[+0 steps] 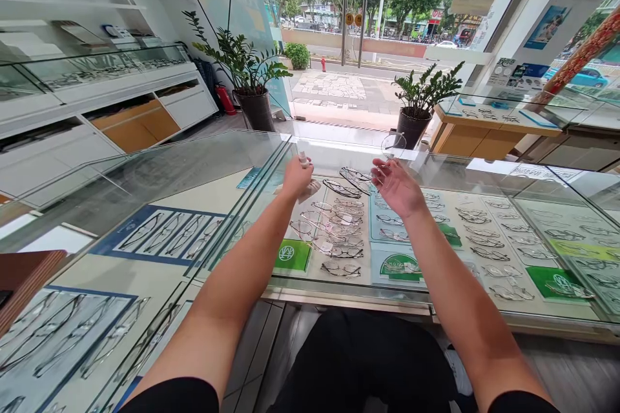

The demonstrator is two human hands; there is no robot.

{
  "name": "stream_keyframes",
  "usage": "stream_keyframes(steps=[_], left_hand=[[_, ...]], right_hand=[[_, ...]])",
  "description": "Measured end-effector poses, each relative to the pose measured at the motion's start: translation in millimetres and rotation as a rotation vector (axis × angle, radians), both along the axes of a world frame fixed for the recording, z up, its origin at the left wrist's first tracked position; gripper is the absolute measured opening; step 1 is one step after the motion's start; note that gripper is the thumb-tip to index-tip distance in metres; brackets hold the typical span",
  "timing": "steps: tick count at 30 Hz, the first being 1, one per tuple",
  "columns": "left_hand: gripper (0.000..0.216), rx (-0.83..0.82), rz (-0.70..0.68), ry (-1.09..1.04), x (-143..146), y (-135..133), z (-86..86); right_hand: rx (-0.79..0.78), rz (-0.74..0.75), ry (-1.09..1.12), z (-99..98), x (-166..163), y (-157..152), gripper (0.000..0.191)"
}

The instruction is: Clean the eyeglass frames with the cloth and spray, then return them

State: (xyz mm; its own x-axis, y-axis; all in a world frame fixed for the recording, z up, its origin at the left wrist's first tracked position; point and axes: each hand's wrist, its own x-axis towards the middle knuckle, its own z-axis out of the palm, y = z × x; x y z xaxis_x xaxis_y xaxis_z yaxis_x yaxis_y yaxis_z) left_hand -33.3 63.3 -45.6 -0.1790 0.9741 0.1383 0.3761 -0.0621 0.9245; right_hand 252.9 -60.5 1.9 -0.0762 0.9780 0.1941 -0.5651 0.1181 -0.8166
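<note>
My left hand is closed around a small white-capped bottle, which looks like a spray bottle, above the glass counter. Something pale and crumpled, perhaps a cloth, shows just under that hand. My right hand pinches a thin-rimmed pair of eyeglasses at the fingertips, lenses raised above the fingers. Between my hands, dark-framed glasses and another dark pair lie on the counter. Closer to me, pink-framed glasses also seem to rest on the glass.
Under the glass of the display counter lie rows of eyeglasses and green cards. Farther left, blue-edged trays hold more frames. Two potted plants flank the glass door ahead. A brown edge juts in at left.
</note>
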Motion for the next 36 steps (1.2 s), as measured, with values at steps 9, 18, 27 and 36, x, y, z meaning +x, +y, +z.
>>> stream_keyframes(steps=[9,18,27,36], left_hand=[[0.044,-0.059,-0.571,-0.671,34.7,-49.5,54.3],[0.090,-0.256,-0.841,-0.655,42.1,-74.1,72.6],[0.072,-0.121,-0.855,-0.410,56.5,-72.8,55.3],[0.078,-0.401,-1.065,-0.589,50.2,-78.5,64.9]], right_hand=[[0.020,-0.015,-0.169,4.2,-11.3,-7.5,0.034],[0.032,-0.009,-0.322,0.5,-20.3,-10.5,0.034],[0.027,0.020,-0.403,-4.9,-26.3,-11.3,0.032],[0.033,0.044,-0.411,-0.7,-28.3,-14.3,0.035]])
